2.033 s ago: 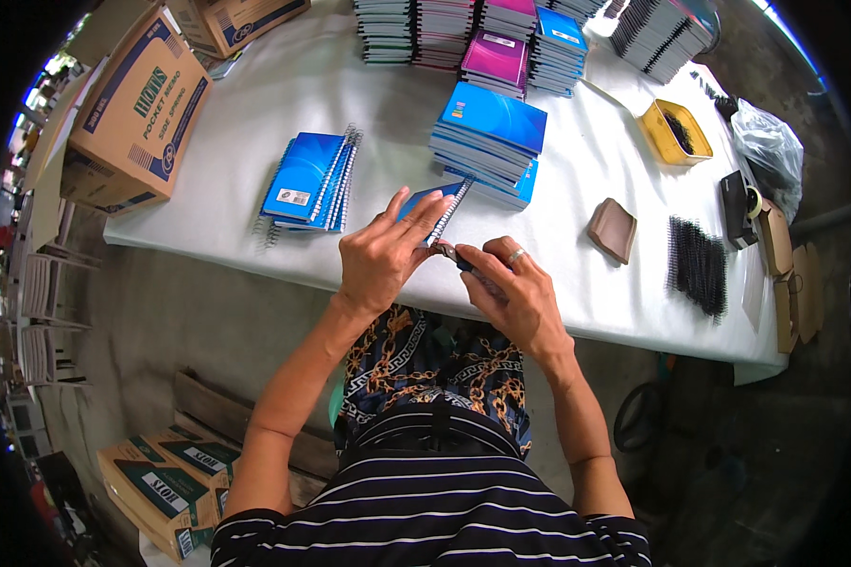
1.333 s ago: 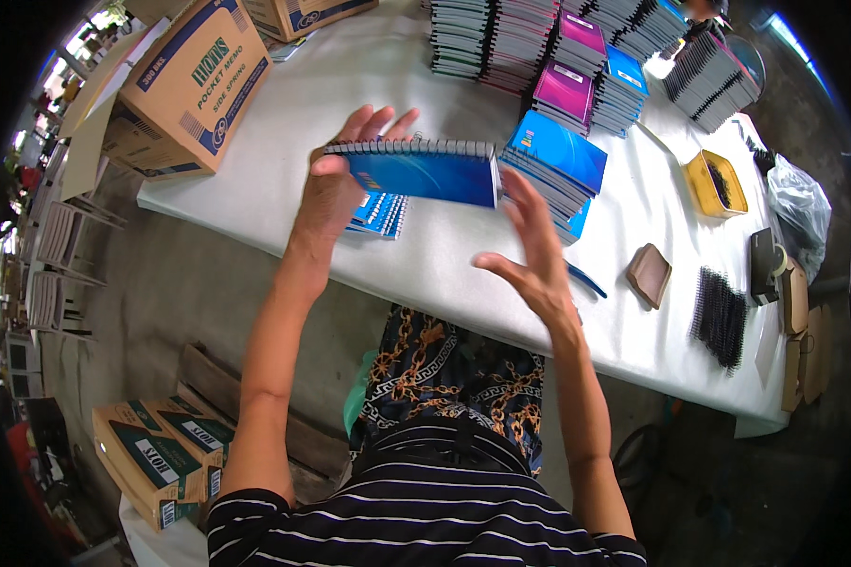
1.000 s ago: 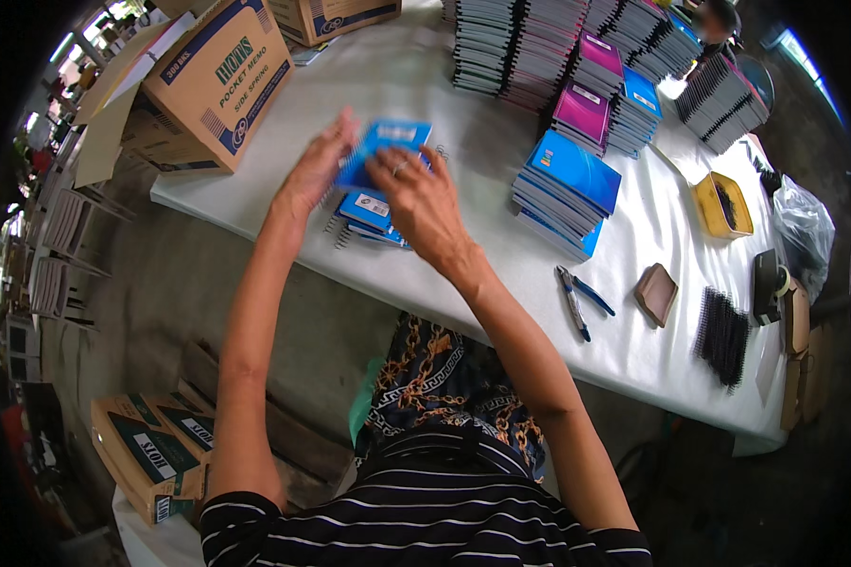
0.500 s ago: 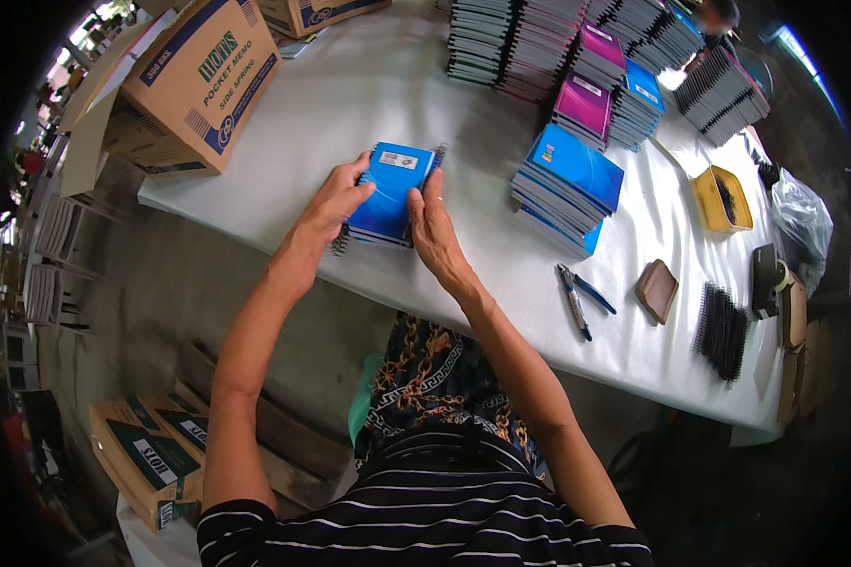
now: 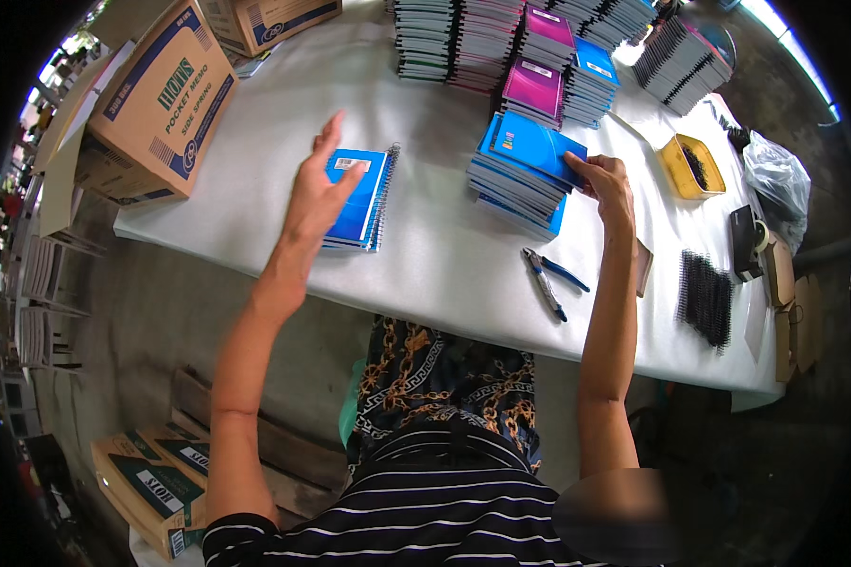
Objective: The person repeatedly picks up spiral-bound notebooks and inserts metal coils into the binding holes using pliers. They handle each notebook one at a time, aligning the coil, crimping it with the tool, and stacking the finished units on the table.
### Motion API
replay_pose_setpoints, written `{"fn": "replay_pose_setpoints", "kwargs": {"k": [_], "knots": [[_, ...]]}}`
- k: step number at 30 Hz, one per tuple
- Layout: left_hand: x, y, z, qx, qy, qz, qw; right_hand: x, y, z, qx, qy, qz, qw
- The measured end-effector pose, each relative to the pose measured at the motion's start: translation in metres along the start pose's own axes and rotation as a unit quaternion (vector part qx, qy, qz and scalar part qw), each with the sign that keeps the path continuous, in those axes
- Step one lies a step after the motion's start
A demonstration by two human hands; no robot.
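Observation:
A small pile of blue spiral notebooks lies near the table's front edge, its wire coil along the right side. My left hand is raised over the pile's left part with fingers stretched and thumb apart, holding nothing; whether it touches the covers I cannot tell. To the right, my right hand pinches the right corner of the top blue notebook on a taller stack. That notebook sits slightly askew on the others. Cutting pliers with dark blue handles lie in front of that stack.
Tall notebook stacks and magenta notebooks stand behind. A yellow tray, black wire coils, a tape dispenser and a plastic bag are at the right. A large carton stands at the left.
Both hands were around the small blue pile. My right hand has let go and moved right to the taller stack, taking a notebook's corner. My left hand has opened. The view has shifted.

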State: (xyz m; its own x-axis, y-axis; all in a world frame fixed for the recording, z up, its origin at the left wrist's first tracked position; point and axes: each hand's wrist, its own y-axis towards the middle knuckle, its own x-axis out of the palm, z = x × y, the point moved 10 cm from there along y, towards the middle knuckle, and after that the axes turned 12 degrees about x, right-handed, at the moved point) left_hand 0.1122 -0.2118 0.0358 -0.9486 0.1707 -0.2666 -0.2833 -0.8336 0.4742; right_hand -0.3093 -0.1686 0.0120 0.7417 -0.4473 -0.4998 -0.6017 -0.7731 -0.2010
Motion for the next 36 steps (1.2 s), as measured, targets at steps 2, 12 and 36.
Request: {"fn": "replay_pose_setpoints", "kwargs": {"k": [2, 12, 36], "knots": [[0.024, 0.0, 0.007, -0.007, -0.021, -0.03, 0.999, -0.002, -0.005, -0.004, 0.002, -0.02, 0.017, 1.0], [0.124, -0.059, 0.035, -0.02, -0.284, -0.066, 0.956, 0.061, -0.171, 0.04, -0.142, 0.265, -0.161, 0.94], [0.208, -0.077, 0.095, 0.284, 0.34, -0.245, 0.862, -0.243, 0.014, 0.18, 0.019, -0.481, 0.393, 0.784]]}}
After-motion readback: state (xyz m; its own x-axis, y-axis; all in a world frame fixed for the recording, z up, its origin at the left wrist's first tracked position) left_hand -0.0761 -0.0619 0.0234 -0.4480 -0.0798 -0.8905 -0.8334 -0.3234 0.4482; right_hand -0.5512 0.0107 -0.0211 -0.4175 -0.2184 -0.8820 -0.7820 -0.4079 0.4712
